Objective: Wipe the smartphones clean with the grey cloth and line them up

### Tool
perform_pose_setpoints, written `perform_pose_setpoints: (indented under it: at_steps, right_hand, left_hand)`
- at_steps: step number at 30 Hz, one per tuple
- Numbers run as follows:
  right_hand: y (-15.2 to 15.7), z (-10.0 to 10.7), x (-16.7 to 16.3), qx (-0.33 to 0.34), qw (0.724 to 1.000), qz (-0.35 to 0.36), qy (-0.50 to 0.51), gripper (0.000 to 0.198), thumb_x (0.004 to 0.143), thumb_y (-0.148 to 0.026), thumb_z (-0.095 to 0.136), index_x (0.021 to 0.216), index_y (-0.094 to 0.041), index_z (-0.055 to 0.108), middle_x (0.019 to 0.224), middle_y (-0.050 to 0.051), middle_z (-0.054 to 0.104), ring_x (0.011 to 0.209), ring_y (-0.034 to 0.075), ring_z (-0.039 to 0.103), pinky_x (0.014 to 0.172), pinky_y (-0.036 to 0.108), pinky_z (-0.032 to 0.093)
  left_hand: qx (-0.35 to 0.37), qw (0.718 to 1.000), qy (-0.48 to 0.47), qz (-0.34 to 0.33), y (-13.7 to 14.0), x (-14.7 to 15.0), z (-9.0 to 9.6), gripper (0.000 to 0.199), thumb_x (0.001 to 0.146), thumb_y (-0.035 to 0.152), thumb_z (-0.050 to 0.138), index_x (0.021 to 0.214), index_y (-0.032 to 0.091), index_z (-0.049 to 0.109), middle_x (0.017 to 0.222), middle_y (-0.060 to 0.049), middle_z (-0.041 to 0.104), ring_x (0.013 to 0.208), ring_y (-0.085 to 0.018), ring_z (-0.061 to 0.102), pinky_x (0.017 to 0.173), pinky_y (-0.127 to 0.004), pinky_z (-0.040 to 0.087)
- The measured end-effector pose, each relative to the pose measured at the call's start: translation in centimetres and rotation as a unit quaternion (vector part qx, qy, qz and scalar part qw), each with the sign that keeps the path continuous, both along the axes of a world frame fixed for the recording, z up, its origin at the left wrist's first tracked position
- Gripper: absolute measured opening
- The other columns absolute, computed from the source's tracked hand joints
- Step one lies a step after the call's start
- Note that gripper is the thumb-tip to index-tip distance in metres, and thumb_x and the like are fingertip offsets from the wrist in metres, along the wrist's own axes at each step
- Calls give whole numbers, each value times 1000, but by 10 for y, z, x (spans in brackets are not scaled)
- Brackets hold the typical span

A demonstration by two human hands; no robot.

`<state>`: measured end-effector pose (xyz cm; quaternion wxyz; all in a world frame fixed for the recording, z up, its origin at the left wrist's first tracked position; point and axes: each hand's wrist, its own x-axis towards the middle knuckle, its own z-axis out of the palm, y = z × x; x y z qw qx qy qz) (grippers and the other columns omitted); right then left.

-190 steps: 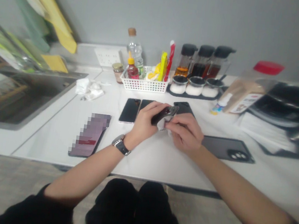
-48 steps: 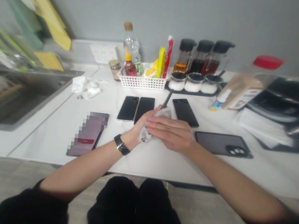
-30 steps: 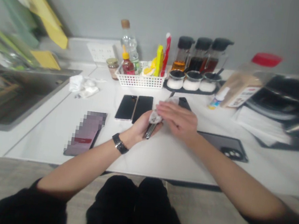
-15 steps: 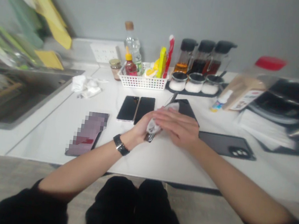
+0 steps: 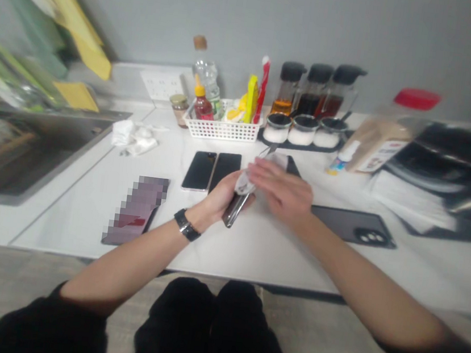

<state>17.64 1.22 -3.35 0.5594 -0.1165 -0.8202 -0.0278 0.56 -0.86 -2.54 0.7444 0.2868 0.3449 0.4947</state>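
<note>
The left hand (image 5: 223,193) cradles a tilted phone (image 5: 235,210), palm turned up, while the right hand (image 5: 284,189), fingers flat and together, presses a tissue (image 5: 243,185) over it. Since half a second ago the right hand has slid farther along, leaving more of the phone's near end bare; the rubbing stroke seems to be heading toward the far end. Both forearms reach in from the sides. Just beyond the left hand lie a silver-edged handset (image 5: 199,170) and a black handset (image 5: 226,167); right of the right hand, a grey handset (image 5: 343,225) rests on the worktop (image 5: 277,256).
</note>
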Motion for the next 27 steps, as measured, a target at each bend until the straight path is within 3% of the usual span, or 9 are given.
perform_pose_setpoints:
  at_steps: [2,4,7,9,11,13,19,23,27]
  right_hand:
    - [14,5,11,-61,990,-80,100,31,113,-25,54,129,-30,80,133,1,82,132,23,75,113,42,66]
    - [24,10,18,-107,966,-129,199,30,113,-33,54,125,-30,82,129,2,84,128,24,78,115,45,64]
    - [26,17,20,-143,942,-136,272,32,112,-43,55,123,-29,82,124,3,84,122,25,80,117,46,61]
    - [20,21,18,-148,936,-134,290,33,112,-46,56,121,-28,82,120,4,85,118,26,81,115,48,63]
    - [10,24,16,-140,934,-139,297,33,112,-46,56,119,-27,83,117,4,85,114,28,82,111,50,65]
    - [0,26,15,-129,938,-150,283,32,112,-43,56,120,-28,83,117,4,86,112,28,83,108,49,67]
    - [-13,17,7,-83,974,-151,145,31,111,-27,56,131,-29,80,123,1,85,113,24,83,104,37,71]
    - [-6,10,3,-23,988,-123,93,50,109,-16,57,156,-33,62,145,0,76,132,25,75,115,42,66]
    - [4,6,7,5,995,-86,41,60,110,-14,51,165,-37,49,157,-1,67,143,25,67,123,48,61]
  left_hand:
    - [87,994,54,-27,-3,3,-1,42,83,51,90,87,19,64,63,6,58,46,-8,53,44,-19,44]
    - [221,966,132,-10,-4,3,-2,52,82,62,88,101,18,69,78,1,69,63,-12,65,59,-22,54]
    - [396,872,267,109,-6,-6,-3,59,83,66,86,116,20,70,101,-3,76,91,-18,71,83,-28,58]
    - [446,796,371,172,-9,-15,-3,55,84,63,86,117,22,70,104,-4,76,94,-20,71,87,-30,57]
    - [445,751,452,183,-13,-22,-1,50,87,59,84,120,23,71,110,-7,78,97,-22,72,90,-31,56]
    - [428,729,501,185,-16,-25,2,48,90,58,82,121,24,73,112,-9,79,96,-23,73,91,-31,56]
    - [416,694,557,188,-15,-21,6,40,94,52,80,124,25,77,99,-7,81,89,-22,75,81,-26,51]
    - [407,673,589,186,-17,-19,5,40,98,53,75,127,25,75,103,-9,81,92,-24,76,80,-26,49]
    - [413,645,616,185,-21,-17,5,41,103,53,68,131,24,72,100,-10,81,89,-24,76,77,-26,48]
